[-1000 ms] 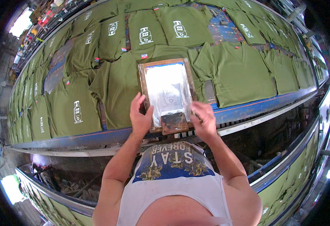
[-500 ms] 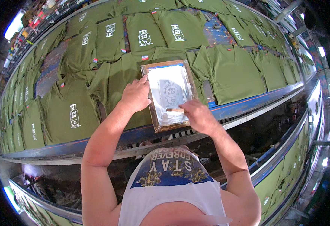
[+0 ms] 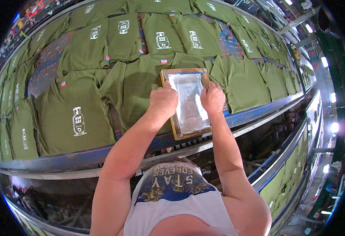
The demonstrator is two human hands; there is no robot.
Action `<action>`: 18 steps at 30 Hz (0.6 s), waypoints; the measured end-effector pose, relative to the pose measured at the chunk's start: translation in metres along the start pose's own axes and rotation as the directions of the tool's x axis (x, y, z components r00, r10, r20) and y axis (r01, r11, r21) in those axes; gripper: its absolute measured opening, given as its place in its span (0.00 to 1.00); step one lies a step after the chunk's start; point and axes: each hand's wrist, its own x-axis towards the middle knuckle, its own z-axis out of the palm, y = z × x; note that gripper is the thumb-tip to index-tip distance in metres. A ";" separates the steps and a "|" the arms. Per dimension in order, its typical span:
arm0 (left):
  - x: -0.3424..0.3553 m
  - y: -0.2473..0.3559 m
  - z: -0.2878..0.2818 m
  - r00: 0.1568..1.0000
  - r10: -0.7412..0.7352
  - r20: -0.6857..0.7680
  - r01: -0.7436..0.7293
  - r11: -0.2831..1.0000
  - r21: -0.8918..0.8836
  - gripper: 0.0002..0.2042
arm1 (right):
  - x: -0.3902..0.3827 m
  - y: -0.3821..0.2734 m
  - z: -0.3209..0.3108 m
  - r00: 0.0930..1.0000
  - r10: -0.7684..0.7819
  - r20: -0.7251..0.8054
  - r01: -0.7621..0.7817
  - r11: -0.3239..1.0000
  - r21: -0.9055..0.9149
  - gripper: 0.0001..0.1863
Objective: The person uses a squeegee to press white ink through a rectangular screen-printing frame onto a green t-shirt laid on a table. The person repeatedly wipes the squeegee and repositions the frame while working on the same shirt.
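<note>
A wooden-framed printing screen (image 3: 192,135) lies over an olive green T-shirt (image 3: 139,84) at the table's near edge. White ink is smeared across its mesh, and a dark bottle-shaped design shows through. My left hand (image 3: 164,100) is closed on the left rail, the thumb towards the inside. On the opposite rail my right hand (image 3: 213,97) is closed too, its fingers curled around the wood. The shirt's collar, with a small red and white label (image 3: 163,61), shows just beyond the screen. Most of that shirt's front is hidden underneath.
A printed shirt (image 3: 77,126) with a white bottle design lies to the left, and a plain green shirt (image 3: 245,84) to the right. Several more rows of shirts cover the long table. A pale metal rail (image 3: 148,162) runs along its near side.
My right hand has gone from the lower mesh, where it held a small squeegee, to the right rail. The squeegee is out of sight. My left hand has shifted its grip; the view has moved slightly.
</note>
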 end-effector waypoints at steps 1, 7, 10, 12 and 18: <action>0.000 -0.001 0.000 1.000 0.000 -0.001 0.000 1.000 -0.022 0.23 | 0.002 0.001 0.001 1.000 0.024 0.000 -0.024 0.999 0.029 0.12; -0.001 -0.002 0.003 0.999 0.031 -0.040 -0.031 0.999 -0.004 0.22 | 0.008 -0.010 0.004 0.996 -0.011 0.092 -0.004 0.986 0.165 0.12; 0.000 -0.004 0.004 0.997 0.051 -0.063 -0.050 0.999 0.005 0.22 | 0.013 -0.020 0.006 0.984 -0.147 0.104 0.112 0.953 0.282 0.12; 0.000 -0.003 0.004 0.997 0.037 -0.069 -0.037 0.999 0.004 0.23 | 0.022 -0.018 0.004 0.944 -0.305 0.126 0.253 0.914 0.316 0.12; 0.005 0.006 0.001 0.995 -0.092 -0.048 0.092 0.996 0.009 0.32 | 0.056 0.014 -0.006 0.723 -0.682 0.109 0.591 0.694 0.411 0.23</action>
